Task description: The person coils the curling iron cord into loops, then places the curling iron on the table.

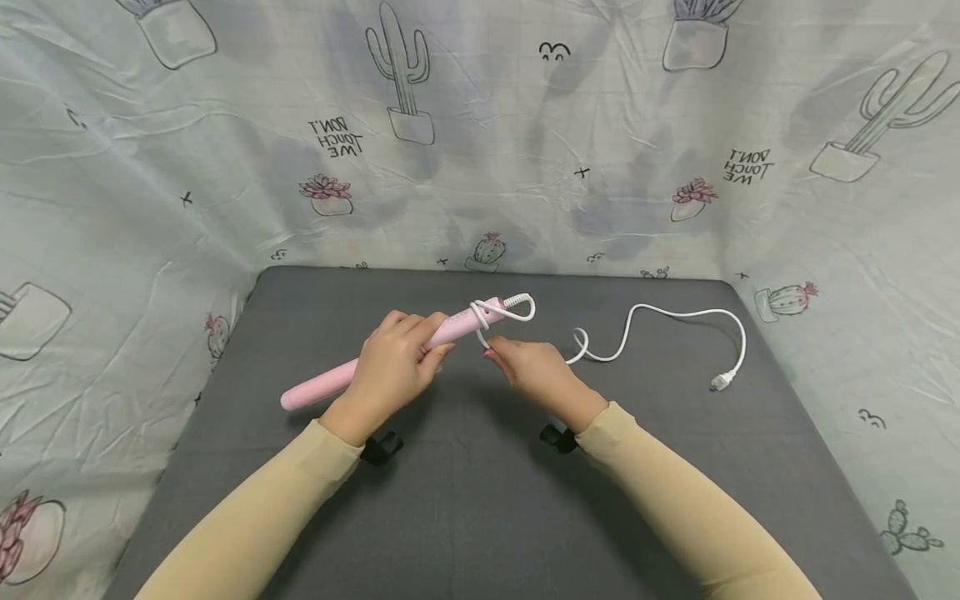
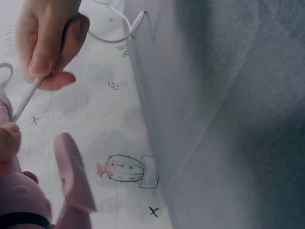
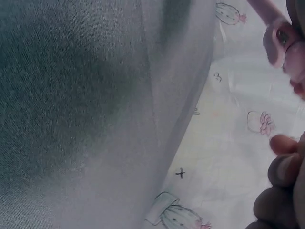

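Observation:
A pink curling iron (image 1: 452,328) slants above the grey table in the head view, its barrel end pointing lower left. My left hand (image 1: 392,367) grips it around the middle. White power cord (image 1: 678,314) leaves the handle's upper end, bends back in a loop and winds around the handle. Close by, my right hand (image 1: 538,372) pinches that cord between thumb and fingers. The left wrist view shows a short stretch of cord (image 2: 26,99) pulled straight from the handle to the right fingers. A pink lever (image 2: 74,171) juts from the iron there.
The rest of the cord curls across the right side of the grey table (image 1: 465,500), ending in a white plug (image 1: 722,381). Cactus-printed fabric (image 1: 487,167) hangs behind the table and along both sides. Black wrist mounts (image 1: 382,448) sit under the wrists.

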Demonstrator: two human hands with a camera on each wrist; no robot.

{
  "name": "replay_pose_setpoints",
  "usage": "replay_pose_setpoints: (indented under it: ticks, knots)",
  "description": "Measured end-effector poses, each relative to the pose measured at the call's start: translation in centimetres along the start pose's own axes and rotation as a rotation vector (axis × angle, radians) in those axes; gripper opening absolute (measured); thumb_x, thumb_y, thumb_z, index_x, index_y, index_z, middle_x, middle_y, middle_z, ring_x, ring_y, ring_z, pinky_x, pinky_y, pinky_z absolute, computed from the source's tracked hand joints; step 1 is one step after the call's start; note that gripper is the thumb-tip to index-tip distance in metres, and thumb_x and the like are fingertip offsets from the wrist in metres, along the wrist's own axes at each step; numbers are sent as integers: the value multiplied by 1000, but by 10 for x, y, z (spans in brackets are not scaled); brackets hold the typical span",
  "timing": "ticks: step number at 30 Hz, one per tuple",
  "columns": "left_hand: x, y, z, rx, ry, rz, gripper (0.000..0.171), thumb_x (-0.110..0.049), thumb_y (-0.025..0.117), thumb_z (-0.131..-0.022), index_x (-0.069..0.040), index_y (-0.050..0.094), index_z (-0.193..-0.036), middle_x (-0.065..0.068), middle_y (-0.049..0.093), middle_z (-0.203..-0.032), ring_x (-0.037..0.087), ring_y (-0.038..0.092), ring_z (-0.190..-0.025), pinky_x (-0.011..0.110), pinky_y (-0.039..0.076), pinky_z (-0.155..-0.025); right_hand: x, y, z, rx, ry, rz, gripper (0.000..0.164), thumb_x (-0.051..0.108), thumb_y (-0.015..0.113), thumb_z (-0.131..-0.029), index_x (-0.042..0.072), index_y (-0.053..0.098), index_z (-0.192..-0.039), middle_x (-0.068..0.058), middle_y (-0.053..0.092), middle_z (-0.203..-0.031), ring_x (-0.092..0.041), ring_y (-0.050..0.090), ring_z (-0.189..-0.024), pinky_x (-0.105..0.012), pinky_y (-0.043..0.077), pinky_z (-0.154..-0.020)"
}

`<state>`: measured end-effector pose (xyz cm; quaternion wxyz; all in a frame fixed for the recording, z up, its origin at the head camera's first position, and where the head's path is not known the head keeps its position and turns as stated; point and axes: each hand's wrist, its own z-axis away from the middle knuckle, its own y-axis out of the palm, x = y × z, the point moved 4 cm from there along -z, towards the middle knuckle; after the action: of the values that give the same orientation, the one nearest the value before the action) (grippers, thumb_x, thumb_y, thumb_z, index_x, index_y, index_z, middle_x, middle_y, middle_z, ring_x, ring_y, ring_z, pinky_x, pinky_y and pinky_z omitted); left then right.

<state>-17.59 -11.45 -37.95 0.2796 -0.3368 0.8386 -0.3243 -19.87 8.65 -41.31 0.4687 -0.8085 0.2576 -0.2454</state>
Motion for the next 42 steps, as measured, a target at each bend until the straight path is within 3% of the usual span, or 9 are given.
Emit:
replay_pose_setpoints:
  ticks: [7,12,16,21,28,37,42]
  knots:
    - [7,4,-7,45,-67,-67,31,-25,73,-87,-12,65,-114,6,66,-88,30,57,-85,44,49,-65,12,-14,12,-58,-39,131,24,21,63,-94,9,46,-82,3,37,-53,-17,42,-40,-35,35,-39]
    - [19,7,-6,104,-138,-106,32,-25,73,-87,-11,65,-114,8,66,-88,32,55,-84,46,48,-64,15,-24,22,-3,-12,147,26,21,63,-95,11,46,-78,6,32,-55,-13,35,-41,-32,32,-39]
    - [30,9,-1,171,-172,-131,32,-24,73,-87,-10,65,-115,8,65,-88,32,55,-84,47,48,-67,14,-33,25,25,-25,125,23,18,63,-94,12,48,-77,8,33,-59,-12,36,-46,-32,35,-43]
    - [30,14,5,282,-187,-136,36,-24,74,-87,-10,64,-118,7,65,-88,30,53,-81,45,47,-68,14,-51,24,-76,-144,143,14,17,67,-91,11,57,-84,5,42,-62,-13,40,-49,-30,36,-44]
    - [18,19,8,380,-123,-175,37,-25,75,-85,-10,65,-117,6,65,-88,28,53,-79,41,47,-68,20,-71,12,-173,-257,133,12,21,67,-92,10,64,-89,3,40,-66,-11,33,-51,-25,32,-45]
    - [-3,20,14,509,46,-152,32,-25,73,-87,-15,64,-116,3,65,-92,24,53,-80,37,47,-72,13,-88,-8,-217,-274,99,13,23,75,-86,12,68,-87,3,42,-67,-9,33,-50,-23,33,-45]
    - [-16,16,17,521,151,-84,33,-24,74,-87,-14,64,-117,0,63,-89,23,53,-80,34,47,-73,8,-89,-16,-225,-270,29,15,27,75,-85,13,70,-86,4,41,-67,-7,36,-49,-23,33,-46]
